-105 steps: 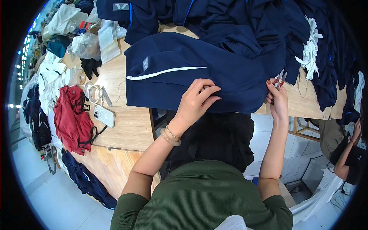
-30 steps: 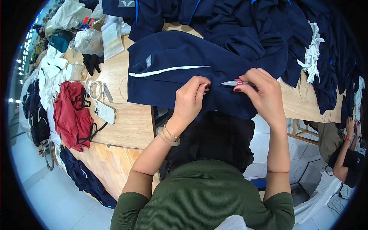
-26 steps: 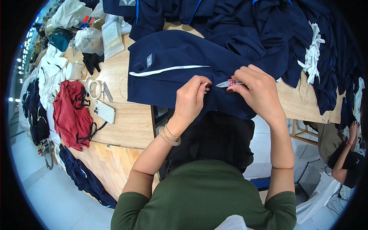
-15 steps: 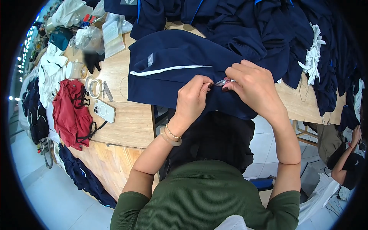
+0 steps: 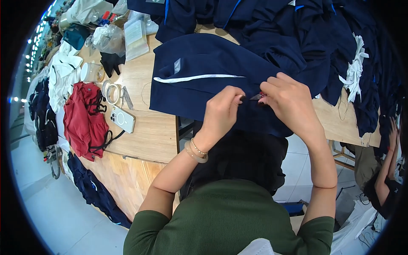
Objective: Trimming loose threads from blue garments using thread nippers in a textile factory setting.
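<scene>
A navy blue garment [image 5: 187, 95] lies flat on the table in front of me, its near edge hanging over the front. On it run a long white strip [image 5: 199, 77] and, above that, a small grey patch [image 5: 177, 66]. Over the garment's near part my left hand [image 5: 222, 108] is closed in a pinch; whatever sits between thumb and finger is too small to make out. My right hand [image 5: 285, 97] grips small thread snips [image 5: 256, 97] with a reddish handle, largely hidden by the fingers. Their pointed tip aims at my left fingertips, a short gap away.
More navy garments [image 5: 255, 38] pile up at the back and right, beside a bundle of white strips [image 5: 355, 70]. To the left lie a phone [image 5: 123, 119], tape rolls [image 5: 113, 93], a red garment [image 5: 85, 121] and plastic bags [image 5: 136, 36]. Another person's hands [image 5: 393, 134] show far right.
The whole view has shifted slightly. The snips sit a little farther from my left fingertips and their blades show less. At far right, the other person's hands have come up together.
</scene>
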{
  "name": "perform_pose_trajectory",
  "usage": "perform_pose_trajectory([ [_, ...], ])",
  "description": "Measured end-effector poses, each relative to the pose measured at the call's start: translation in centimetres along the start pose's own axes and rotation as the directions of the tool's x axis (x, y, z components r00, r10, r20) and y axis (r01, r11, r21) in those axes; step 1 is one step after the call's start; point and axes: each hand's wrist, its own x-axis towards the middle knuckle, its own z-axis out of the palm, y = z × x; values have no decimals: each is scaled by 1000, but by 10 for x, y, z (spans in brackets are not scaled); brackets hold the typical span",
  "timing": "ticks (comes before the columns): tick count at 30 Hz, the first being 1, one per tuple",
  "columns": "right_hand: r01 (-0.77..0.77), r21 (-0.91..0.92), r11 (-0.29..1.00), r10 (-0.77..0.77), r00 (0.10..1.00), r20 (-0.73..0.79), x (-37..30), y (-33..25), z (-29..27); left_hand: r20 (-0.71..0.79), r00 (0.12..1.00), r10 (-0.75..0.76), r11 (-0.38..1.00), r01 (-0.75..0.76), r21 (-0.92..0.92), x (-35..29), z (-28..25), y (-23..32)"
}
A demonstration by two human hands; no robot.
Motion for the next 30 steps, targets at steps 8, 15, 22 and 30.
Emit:
perform_pose_trajectory([
  [8,-416,500,759,486,874,-11,-64,15,19,-600,765,-236,915,382,127,1,-122,-65],
  [15,-489,594,639,633,773,-44,-77,18,42,-211,610,-763,645,736,-206,4,-161,-99],
  [22,-413,634,654,585,808,-77,-62,4,34,-181,651,-737,660,751,11,16,-167,-102],
  [30,-389,674,628,574,817,-63,-63,1,34,-141,767,-626,776,630,-12,0,-176,-106],
])
